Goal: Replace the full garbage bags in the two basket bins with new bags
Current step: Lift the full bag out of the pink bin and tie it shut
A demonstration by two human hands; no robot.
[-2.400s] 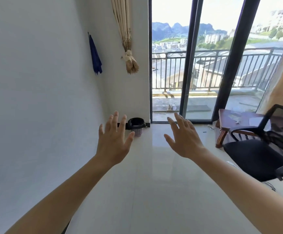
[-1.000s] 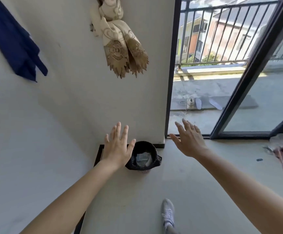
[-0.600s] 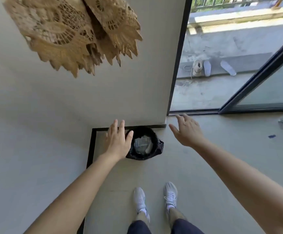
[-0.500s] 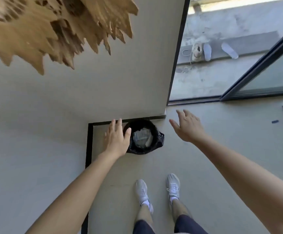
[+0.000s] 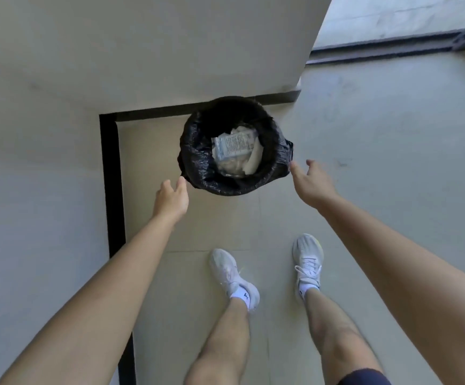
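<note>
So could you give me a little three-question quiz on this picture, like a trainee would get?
1. True or false: the black garbage bag lining the bin has been lifted out.
2. What lies on top inside the bag: A) a clear printed wrapper, B) a blue cloth, C) a shoe?
3. Which hand is at the bag's bunched side flap?

Key:
1. False; it is still folded over the rim.
2. A.
3. The right hand; the left hand is at the opposite edge, both open.

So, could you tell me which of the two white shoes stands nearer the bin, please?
The right shoe, below the right hand, stands further forward, nearer the bin; the left shoe sits further back.
</note>
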